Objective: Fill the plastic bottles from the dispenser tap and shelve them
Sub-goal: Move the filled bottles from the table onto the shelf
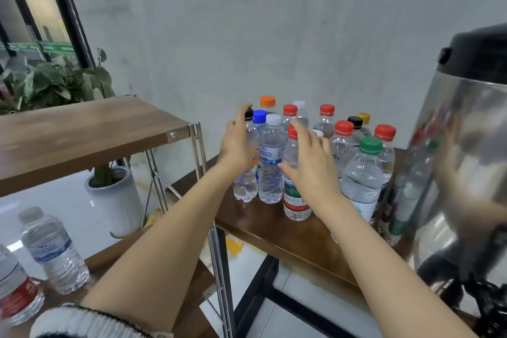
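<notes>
Plastic bottles [363, 178]: upright, clustered on counter [274, 230] straight ahead, dispenser [466, 145] to their right | left hand [237, 145]: curved against black-capped bottle [245, 186], grip unclear | right hand [312, 164]: fingers spread, holding nothing, in front of red-capped bottle [297, 200] | both hands about equally near

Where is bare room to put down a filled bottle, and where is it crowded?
The top shelf shows bare wood. The table has a free front strip between the bottle cluster and its edge. Crowded: the cluster itself, up to the dispenser. The lower shelf holds two bottles at left.
</notes>
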Action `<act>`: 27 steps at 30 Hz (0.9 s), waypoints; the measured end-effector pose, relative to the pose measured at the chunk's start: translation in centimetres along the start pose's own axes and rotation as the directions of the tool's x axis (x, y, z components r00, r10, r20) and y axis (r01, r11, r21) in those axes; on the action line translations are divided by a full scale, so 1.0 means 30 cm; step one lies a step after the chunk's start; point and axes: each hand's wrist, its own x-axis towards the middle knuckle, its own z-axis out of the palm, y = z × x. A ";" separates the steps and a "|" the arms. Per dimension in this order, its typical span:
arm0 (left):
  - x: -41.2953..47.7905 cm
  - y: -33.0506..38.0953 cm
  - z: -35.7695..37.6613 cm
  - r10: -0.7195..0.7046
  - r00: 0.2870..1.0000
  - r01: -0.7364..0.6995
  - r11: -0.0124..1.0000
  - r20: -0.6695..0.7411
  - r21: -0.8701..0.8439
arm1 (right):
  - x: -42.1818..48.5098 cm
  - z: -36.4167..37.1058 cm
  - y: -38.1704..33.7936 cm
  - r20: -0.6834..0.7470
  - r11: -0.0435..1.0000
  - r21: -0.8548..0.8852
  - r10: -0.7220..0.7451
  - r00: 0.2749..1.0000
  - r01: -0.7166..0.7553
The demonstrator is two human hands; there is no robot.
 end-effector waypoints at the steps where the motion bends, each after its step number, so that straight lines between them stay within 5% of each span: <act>1: -0.019 0.003 -0.002 0.013 1.000 -0.013 1.000 0.004 -0.008 | -0.008 -0.003 -0.005 0.019 1.000 -0.014 -0.011 1.000 0.011; 15: -0.451 0.089 -0.221 0.139 0.988 -0.150 0.974 -0.071 -0.171 | -0.221 -0.100 -0.071 0.027 0.941 0.337 -0.033 0.999 0.022; 27: -0.805 -0.087 -0.548 -0.003 0.988 0.002 1.000 -0.154 -0.010 | -0.406 -0.050 -0.399 0.244 0.780 0.625 -0.168 0.955 -0.023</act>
